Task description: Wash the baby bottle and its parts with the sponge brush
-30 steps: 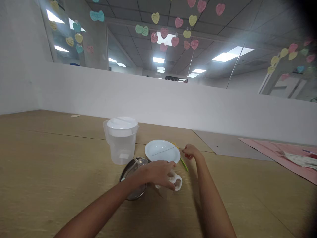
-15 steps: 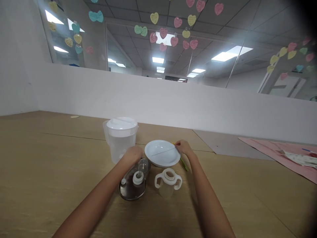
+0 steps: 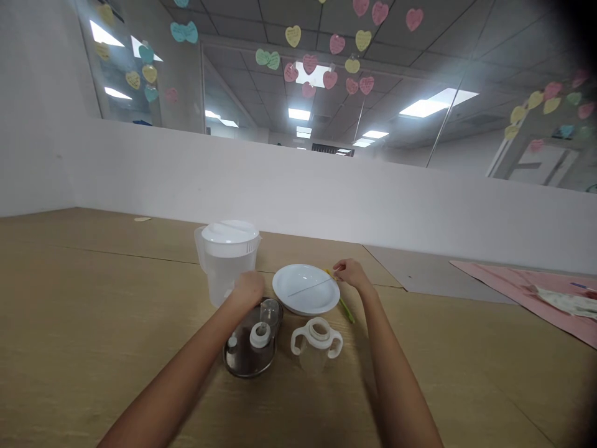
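Note:
My right hand is at the right rim of a white plate, fingers pinched at the end of a thin pale rod that slants across the plate. Under and beside those fingers lies a slim yellow-green stick. My left hand is curled over the far end of a shiny metal tray, in front of the jug; what its fingers hold, if anything, is hidden. The tray bears a white ring-shaped collar, a clear dome-like piece and a small white-topped piece.
A lidded clear jug stands behind my left hand. In front of the plate is an open two-handled cup. A pink cloth with a patterned item lies far right. A white wall rises behind the table.
My right hand has shifted slightly right, and the thin rod has slid a little the same way. My left hand has drawn slightly left, nearer the jug.

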The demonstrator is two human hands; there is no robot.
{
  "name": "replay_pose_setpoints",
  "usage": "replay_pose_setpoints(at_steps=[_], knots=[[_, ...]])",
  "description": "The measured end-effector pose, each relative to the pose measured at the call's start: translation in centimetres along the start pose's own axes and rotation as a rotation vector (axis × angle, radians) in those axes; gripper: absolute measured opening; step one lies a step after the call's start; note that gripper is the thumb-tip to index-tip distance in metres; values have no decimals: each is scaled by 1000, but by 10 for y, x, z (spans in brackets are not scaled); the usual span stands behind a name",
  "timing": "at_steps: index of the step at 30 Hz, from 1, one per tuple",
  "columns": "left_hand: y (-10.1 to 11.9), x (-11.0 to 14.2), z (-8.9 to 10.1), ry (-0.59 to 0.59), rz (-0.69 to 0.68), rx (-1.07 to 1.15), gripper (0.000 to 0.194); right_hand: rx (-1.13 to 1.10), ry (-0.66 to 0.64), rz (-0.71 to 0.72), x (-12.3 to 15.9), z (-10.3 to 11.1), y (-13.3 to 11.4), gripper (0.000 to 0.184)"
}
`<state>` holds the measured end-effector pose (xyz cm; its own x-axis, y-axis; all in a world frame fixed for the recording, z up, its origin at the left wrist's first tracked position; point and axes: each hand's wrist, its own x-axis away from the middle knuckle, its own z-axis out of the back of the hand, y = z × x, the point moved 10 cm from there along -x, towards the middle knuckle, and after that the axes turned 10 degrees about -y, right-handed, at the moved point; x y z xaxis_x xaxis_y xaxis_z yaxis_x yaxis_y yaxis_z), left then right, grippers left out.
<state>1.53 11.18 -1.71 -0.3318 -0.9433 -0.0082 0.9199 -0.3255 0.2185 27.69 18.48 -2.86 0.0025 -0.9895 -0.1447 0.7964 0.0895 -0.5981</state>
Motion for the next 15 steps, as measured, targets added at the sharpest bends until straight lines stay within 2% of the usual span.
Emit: replay_pose_setpoints(at_steps=[4,8,12,15], knots=[[2,6,17,-45,76,-125,9,-114,65,58,0,9,-17,22],[19,12,40,16,-14,-161,12,-261,106,110,-2,6,-36,21],[43,14,61,187,-244,5,12,-401,40,158,-5,-21,-53,22],[51,11,60,231,-365,228,9,-451,-88,190,-6,-52,-64,19]])
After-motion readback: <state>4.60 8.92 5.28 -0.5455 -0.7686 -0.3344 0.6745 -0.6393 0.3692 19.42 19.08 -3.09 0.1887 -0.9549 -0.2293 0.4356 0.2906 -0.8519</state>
